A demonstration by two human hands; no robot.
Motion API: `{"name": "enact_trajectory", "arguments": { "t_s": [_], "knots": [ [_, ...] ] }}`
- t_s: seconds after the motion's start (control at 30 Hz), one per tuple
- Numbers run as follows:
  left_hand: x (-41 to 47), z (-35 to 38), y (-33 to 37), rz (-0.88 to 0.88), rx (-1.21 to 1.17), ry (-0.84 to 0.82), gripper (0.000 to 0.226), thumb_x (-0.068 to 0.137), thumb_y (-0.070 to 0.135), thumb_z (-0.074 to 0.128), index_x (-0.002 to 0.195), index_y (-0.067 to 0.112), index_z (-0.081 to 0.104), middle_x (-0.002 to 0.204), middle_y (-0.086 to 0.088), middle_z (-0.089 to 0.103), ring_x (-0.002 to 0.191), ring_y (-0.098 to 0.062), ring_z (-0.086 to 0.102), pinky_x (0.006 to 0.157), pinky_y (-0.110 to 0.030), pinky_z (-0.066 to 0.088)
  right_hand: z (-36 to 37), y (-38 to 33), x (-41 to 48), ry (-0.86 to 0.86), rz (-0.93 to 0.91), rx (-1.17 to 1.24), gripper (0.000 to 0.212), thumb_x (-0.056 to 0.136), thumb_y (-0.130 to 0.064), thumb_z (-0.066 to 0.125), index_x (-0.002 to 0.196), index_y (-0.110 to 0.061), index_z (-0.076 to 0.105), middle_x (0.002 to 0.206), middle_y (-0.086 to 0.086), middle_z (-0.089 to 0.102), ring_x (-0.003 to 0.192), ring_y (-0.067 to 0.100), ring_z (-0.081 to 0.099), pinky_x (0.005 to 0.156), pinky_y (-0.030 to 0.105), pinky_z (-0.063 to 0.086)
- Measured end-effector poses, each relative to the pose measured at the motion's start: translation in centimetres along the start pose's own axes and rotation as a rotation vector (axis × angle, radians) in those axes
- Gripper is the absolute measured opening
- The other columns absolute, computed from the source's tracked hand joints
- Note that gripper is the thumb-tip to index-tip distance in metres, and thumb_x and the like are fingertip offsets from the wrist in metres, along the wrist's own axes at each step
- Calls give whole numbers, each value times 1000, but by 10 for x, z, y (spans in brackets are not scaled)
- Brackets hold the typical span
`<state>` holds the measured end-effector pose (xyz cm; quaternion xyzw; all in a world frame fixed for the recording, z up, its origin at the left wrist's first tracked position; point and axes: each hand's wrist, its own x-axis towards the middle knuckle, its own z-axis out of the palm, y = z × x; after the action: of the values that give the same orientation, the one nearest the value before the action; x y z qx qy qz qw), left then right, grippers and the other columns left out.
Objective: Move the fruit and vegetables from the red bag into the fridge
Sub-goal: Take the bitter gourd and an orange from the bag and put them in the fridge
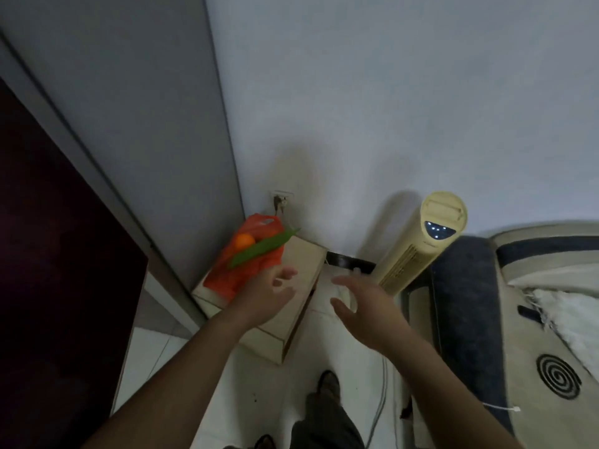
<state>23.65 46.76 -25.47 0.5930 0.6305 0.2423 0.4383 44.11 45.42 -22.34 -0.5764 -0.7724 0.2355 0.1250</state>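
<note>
A red plastic bag point(246, 267) lies on a low pale wooden box point(301, 264) by the wall. An orange point(244, 242) and a long green vegetable point(261, 248) rest on top of the bag. My left hand point(270, 294) hovers just right of the bag with fingers spread, holding nothing. Further right, over the floor, my right hand point(359, 306) is also spread and holds nothing. The fridge point(58, 270) is the tall dark-fronted unit at the left, its door closed.
A cream tower fan point(424, 241) stands right of the box against the wall. A bed with a dark-edged mattress point(466, 303) fills the right side. A wall socket point(281, 200) sits above the bag. My feet stand on white floor tiles point(259, 400).
</note>
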Motion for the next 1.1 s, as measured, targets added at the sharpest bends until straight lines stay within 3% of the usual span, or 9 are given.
{"name": "enact_trajectory", "arguments": {
  "t_s": [0.17, 0.3, 0.43, 0.6, 0.87, 1.0, 1.1],
  "knots": [
    [40, -31, -21, -59, 170, 104, 34, 84, 18, 62, 118, 17, 58, 118, 5, 57, 108, -8, 52, 89, -19, 40, 21, 11, 98, -206, -167, 14, 40, 91, -37, 52, 129, -30, 47, 136, -9, 45, 119, 9, 44, 98, 21, 35],
    [75, -47, -23, -164, 267, 97, 29, 86, 24, 57, 112, 10, 62, 117, 1, 60, 109, -14, 55, 88, -28, 45, 33, 27, 175, -381, -299, -34, 41, 92, -36, 50, 131, -25, 46, 136, -4, 44, 118, 14, 45, 97, 24, 36],
    [120, -49, -29, -293, 274, 121, 42, 80, 33, 45, 107, 6, 64, 111, -9, 63, 101, -24, 58, 82, -38, 47, 50, 50, 242, -485, -401, -64, 41, 91, -36, 51, 130, -24, 46, 133, -4, 47, 119, 14, 44, 95, 22, 34],
    [173, -41, -68, -370, 290, 186, 43, 88, 25, 56, 130, 20, 48, 133, -2, 52, 119, -22, 49, 92, -27, 40, 91, 66, 308, -510, -488, -122, 45, 88, -38, 54, 129, -21, 47, 134, 0, 48, 122, 19, 45, 99, 35, 41],
    [236, -22, -153, -332, 408, 238, 48, 87, 30, 58, 132, 22, 45, 133, 1, 48, 120, -19, 46, 92, -31, 41, 161, 108, 380, -418, -497, -169, 55, 83, -40, 62, 132, -21, 46, 136, 6, 49, 125, 26, 46, 99, 44, 43],
    [262, -6, -186, -315, 412, 230, 54, 85, 33, 61, 134, 23, 43, 134, 0, 48, 120, -21, 46, 94, -36, 42, 186, 131, 395, -482, -437, -199, 62, 81, -43, 64, 135, -20, 43, 140, 4, 43, 127, 24, 42, 103, 39, 39],
    [274, 4, -202, -317, 430, 204, 58, 86, 34, 60, 138, 23, 38, 138, 1, 45, 124, -20, 42, 98, -31, 36, 199, 142, 398, -546, -404, -161, 62, 81, -43, 65, 134, -22, 42, 137, 1, 45, 122, 20, 45, 99, 34, 41]
  ]
}}
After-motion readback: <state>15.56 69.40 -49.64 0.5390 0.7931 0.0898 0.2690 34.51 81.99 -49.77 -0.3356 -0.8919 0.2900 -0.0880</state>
